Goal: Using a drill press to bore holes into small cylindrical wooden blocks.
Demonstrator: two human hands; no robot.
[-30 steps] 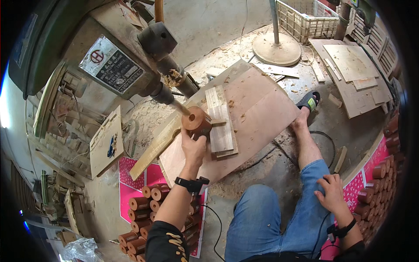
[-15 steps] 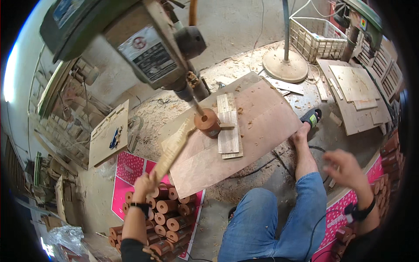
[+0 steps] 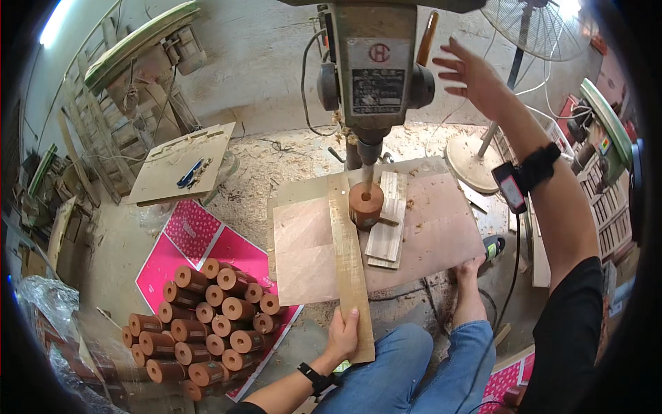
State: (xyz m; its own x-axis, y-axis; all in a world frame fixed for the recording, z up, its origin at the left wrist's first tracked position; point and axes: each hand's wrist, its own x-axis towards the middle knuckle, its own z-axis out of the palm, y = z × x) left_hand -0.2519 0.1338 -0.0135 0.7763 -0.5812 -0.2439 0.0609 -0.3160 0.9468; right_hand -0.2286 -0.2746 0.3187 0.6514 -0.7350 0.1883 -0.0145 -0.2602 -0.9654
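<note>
My left hand (image 3: 343,334) grips the near end of a long flat wooden strip (image 3: 348,262). The strip runs across the board-topped table (image 3: 441,234) and lies against a reddish-brown wooden cylinder (image 3: 365,215) with a hole in its top. Straight above that hole is the bit (image 3: 368,176) of a drill press (image 3: 377,62). Two pale wooden slats (image 3: 388,224) lie stacked at the cylinder's right, with a small peg between them and it. Raised beside the drill press's wooden-gripped lever (image 3: 427,38), my right hand (image 3: 472,77) has its fingers spread and holds nothing.
Many drilled brown cylinders (image 3: 207,324) are heaped on pink cardboard (image 3: 155,265) at the lower left. A side board (image 3: 183,162) carries a blue tool. The fan's round base (image 3: 474,164) stands behind on the right. Wood shavings (image 3: 255,155) cover the floor.
My right hand has risen from beside my knee to near the drill lever. My left hand has moved right, swinging the strip closer to upright in view. The view itself has turned.
</note>
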